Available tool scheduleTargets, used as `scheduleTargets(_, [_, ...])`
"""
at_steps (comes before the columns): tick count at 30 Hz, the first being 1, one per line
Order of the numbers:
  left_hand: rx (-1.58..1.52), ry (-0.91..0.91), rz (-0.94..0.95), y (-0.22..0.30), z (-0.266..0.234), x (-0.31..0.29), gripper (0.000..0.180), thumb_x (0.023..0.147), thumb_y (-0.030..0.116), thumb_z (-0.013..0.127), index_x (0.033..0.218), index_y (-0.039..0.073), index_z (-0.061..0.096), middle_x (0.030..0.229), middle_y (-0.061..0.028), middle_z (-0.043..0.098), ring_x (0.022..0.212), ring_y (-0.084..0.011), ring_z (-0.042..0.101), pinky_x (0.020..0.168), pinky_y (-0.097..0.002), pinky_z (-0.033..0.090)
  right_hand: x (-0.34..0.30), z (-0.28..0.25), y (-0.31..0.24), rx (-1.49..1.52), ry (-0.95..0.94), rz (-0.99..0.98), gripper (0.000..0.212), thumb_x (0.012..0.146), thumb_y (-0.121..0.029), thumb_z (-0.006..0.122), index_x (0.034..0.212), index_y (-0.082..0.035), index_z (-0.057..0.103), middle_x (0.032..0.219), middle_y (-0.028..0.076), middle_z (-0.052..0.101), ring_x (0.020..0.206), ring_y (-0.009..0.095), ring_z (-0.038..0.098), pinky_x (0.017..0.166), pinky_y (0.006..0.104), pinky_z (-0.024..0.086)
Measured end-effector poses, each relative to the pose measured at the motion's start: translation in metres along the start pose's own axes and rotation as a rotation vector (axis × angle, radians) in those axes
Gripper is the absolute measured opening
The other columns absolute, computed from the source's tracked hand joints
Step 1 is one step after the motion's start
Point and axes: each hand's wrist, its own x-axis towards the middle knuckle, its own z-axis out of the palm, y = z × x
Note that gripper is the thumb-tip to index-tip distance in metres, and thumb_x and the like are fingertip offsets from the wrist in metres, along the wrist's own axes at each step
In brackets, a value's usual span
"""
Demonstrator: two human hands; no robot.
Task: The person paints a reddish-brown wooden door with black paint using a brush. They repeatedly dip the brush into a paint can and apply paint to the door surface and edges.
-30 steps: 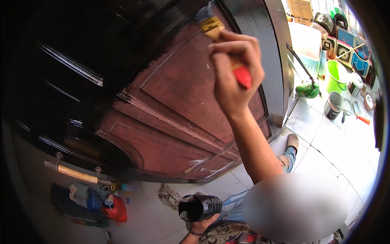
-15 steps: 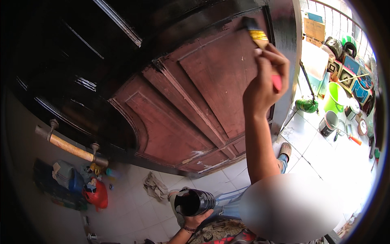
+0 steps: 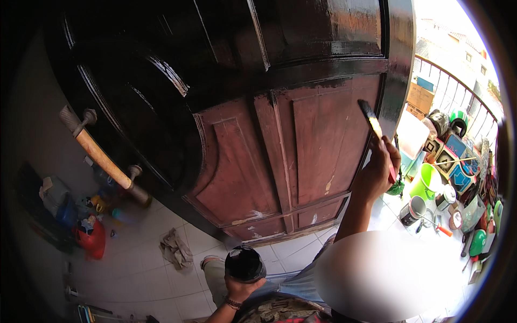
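My right hand point(image 3: 378, 166) is closed round the red handle of a paintbrush point(image 3: 370, 116). The brush's dark bristles lie at the right part of the lower panel on a wooden door point(image 3: 323, 140); I cannot tell whether they touch it. Glossy black paint covers the door's upper part and frame, while the lower panels are a bare reddish brown with pale patches near the bottom. Low in front of me, my left hand point(image 3: 243, 289) grips a dark paint container point(image 3: 245, 262), its open top tilted upward and its inside black.
A long door handle point(image 3: 102, 156) juts out at the left. On the tiled floor lies a crumpled rag point(image 3: 175, 249). A red bag point(image 3: 90, 238) stands at the far left. To the right are a lime-green bucket point(image 3: 425, 181), a paint can point(image 3: 412, 210) and several boxes and helmets.
The view has shifted, so the door appears lower and more upright. The brush has turned thin side on. Both hands keep their hold on the brush and the container.
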Motion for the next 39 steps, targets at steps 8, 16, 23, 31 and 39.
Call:
scheduleTargets(8, [0.064, 0.073, 0.156, -0.020, -0.002, 0.029, 0.083, 0.059, 0.017, 0.093, 0.129, 0.002, 0.051, 0.121, -0.0134, 0.062, 0.111, -0.0254, 0.063, 0.098, -0.0379, 0.049, -0.098, -0.094, -0.036, 0.089, -0.465, 0.591, 0.044, 0.082, 0.002, 0.073, 0.116, -0.006, 0.046, 0.098, 0.019, 0.072, 0.085, 0.024, 0.069, 0.070, 0.0312, 0.055])
scheduleTargets(16, [0.216, 0.204, 0.315, -0.005, -0.013, 0.054, 0.080, 0.058, 0.011, 0.090, 0.127, 0.000, 0.051, 0.118, -0.0158, 0.059, 0.110, -0.0305, 0.060, 0.098, -0.0397, 0.047, -0.110, -0.047, -0.103, 0.068, -0.952, 0.553, 0.045, 0.081, 0.002, 0.074, 0.114, -0.003, 0.044, 0.103, 0.022, 0.069, 0.094, 0.030, 0.069, 0.074, 0.0334, 0.058])
scheduleTargets(23, [0.142, 0.218, 0.232, -0.010, -0.015, 0.040, 0.081, 0.058, 0.012, 0.091, 0.128, 0.000, 0.052, 0.120, -0.0142, 0.060, 0.110, -0.0272, 0.062, 0.097, -0.0379, 0.049, -0.087, 0.038, -0.067, 0.187, -0.894, 0.174, 0.026, 0.090, 0.004, 0.066, 0.112, -0.003, 0.054, 0.118, 0.023, 0.065, 0.105, 0.031, 0.066, 0.092, 0.0424, 0.052])
scheduleTargets(31, [0.131, 0.168, 0.152, -0.015, -0.035, 0.021, 0.081, 0.058, 0.011, 0.091, 0.128, 0.001, 0.051, 0.119, -0.0122, 0.063, 0.108, -0.0234, 0.064, 0.096, -0.0360, 0.050, -0.020, 0.127, -0.018, 0.227, -0.957, -0.022, 0.021, 0.086, 0.009, 0.070, 0.101, 0.001, 0.058, 0.107, 0.020, 0.071, 0.101, 0.025, 0.070, 0.088, 0.0339, 0.058])
scheduleTargets(39, [0.053, 0.171, 0.046, -0.043, -0.055, 0.001, 0.085, 0.056, 0.010, 0.091, 0.130, 0.001, 0.049, 0.120, -0.0120, 0.062, 0.108, -0.0239, 0.063, 0.097, -0.0374, 0.050, -0.056, 0.133, -0.033, 0.257, -1.045, -0.085, 0.018, 0.085, 0.009, 0.071, 0.097, 0.001, 0.059, 0.106, 0.017, 0.072, 0.099, 0.020, 0.069, 0.087, 0.0307, 0.057])
